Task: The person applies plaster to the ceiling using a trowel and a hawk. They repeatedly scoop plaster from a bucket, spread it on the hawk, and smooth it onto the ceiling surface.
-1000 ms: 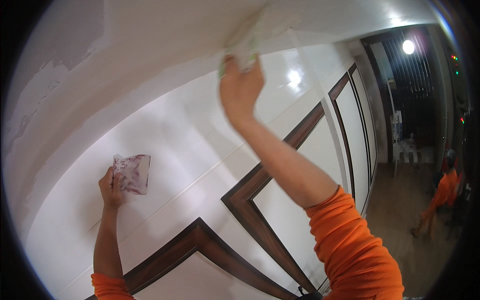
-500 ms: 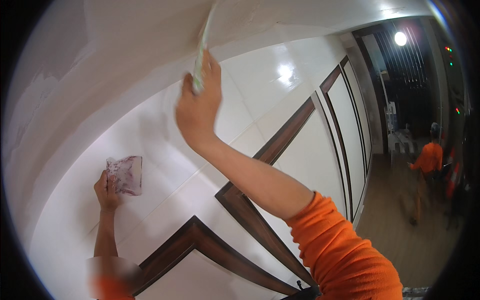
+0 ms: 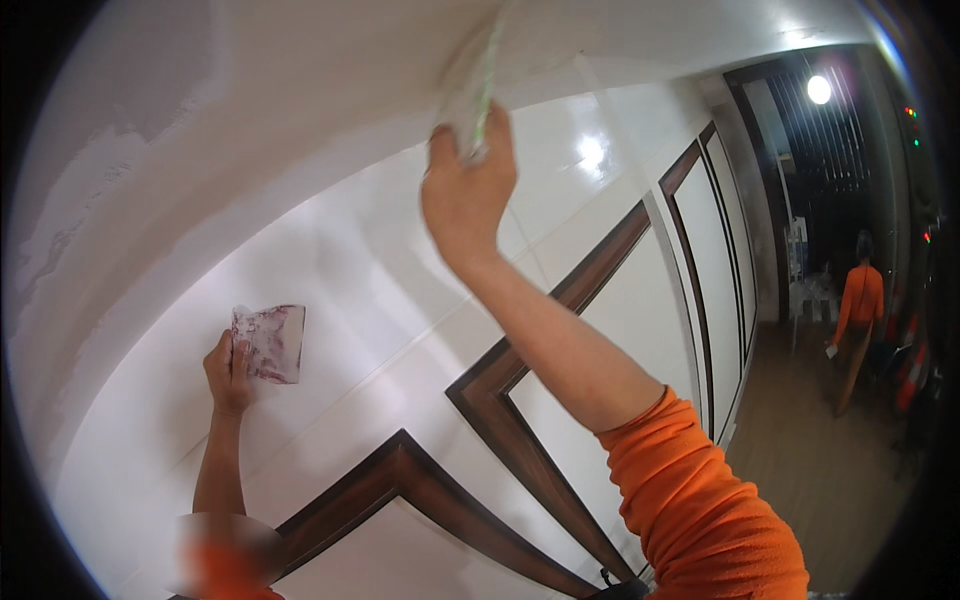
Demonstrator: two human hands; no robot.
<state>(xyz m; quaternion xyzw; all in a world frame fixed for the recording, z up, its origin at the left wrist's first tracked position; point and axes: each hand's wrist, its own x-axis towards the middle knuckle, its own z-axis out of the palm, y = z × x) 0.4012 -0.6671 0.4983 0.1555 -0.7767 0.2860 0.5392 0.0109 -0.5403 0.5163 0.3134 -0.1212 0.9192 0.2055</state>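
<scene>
My left hand (image 3: 225, 370), low at the left, grips a square flat plate (image 3: 272, 340) smeared with pinkish-purple compound, in front of the white tiled wall (image 3: 360, 260). Higher up at the centre, my right hand (image 3: 468, 200) is closed round a blurred flat tool (image 3: 484, 105) with a pale green edge, its tip up against the white ceiling (image 3: 300, 50). Rough patches of filler (image 3: 120, 170) show along the curved ceiling band at the left.
Dark brown wooden frames (image 3: 400, 460) border white panels below. On the right, a person in orange (image 3: 862, 305) stands on the wooden floor (image 3: 800, 460), before a dark doorway (image 3: 820, 190) with a round lamp (image 3: 819, 90). Small red and green lights (image 3: 912, 115) line the right side.
My right hand swept left along the ceiling, then back right. My left hand barely moved. The person in orange has moved farther back, toward the doorway.
</scene>
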